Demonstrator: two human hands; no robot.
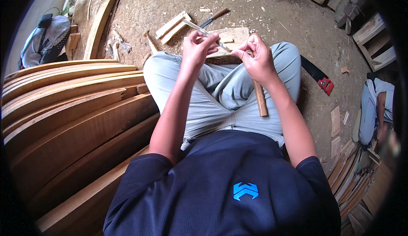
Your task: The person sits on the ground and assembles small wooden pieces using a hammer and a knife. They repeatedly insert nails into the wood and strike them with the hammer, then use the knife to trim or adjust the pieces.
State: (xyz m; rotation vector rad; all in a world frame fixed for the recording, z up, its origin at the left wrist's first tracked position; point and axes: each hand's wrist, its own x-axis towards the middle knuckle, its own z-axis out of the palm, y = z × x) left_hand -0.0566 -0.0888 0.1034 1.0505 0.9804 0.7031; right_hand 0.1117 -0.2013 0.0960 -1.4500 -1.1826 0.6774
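My left hand (pixel 199 48) is closed on a thin pale strip (pixel 195 26), which slants down to the right and ends in a darker tip. Close to that tip is my right hand (pixel 258 61), its thumb and fingers drawn together. A round brown wooden handle (pixel 260 100) runs from under my right palm down over my lap; its other end is hidden by the hand. Beneath both hands, between my crossed legs, a wooden board (pixel 239 34) lies on the ground with a small wood piece (pixel 226 40) on it.
Past the board lie wood blocks (pixel 173 25) and a wooden-handled blade (pixel 213 17). By my right knee is a saw with a red handle (pixel 326 85). Stacked planks (pixel 76 91) fill my left side. Another person (pixel 376 108) sits at far right near piled wood strips (pixel 350 172).
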